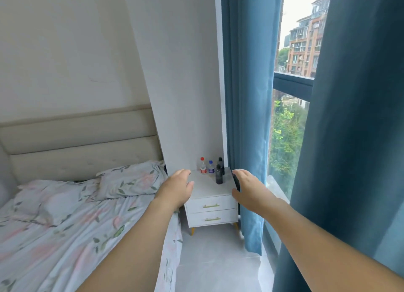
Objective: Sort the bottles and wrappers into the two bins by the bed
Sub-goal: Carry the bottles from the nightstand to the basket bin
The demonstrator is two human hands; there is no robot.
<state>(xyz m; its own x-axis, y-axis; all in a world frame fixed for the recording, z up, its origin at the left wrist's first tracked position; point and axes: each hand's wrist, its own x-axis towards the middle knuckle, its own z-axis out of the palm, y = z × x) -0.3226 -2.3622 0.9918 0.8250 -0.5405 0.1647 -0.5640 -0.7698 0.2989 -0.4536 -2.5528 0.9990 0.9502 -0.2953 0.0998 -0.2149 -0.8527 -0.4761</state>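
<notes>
Bottles are standing upright in a cluster at the far edge of a white two-drawer nightstand (205,188), which is serving as the counter, at about 12 o'clock from the person. Red-capped bottle (203,165) with a red label is sitting at the 9 o'clock end of the group; blue-capped bottle (211,167) is standing just beside it toward 3 o'clock. Two dark bottles are completing the set: the rear dark bottle (221,164) is standing against the curtain side, and the front dark bottle (218,175) is standing just in front of it, toward 6 o'clock; the two overlap from this angle, so contact between them cannot be told. Left hand (176,189) is reaching forward over the near left corner of the counter, fingers relaxed and loosely extended, holding nothing. Right hand (248,188) is reaching forward at the counter's right edge, fingers straight, thumb spread, also holding nothing. Both hands are apart from each other and apart from the bottles, which lie between them and farther away. Bed (65,215) with floral sheets and a pillow (131,179) is lying at 9 o'clock of the counter. Blue curtain (247,117) is hanging just at 3 o'clock of it, beside the window (293,84).
</notes>
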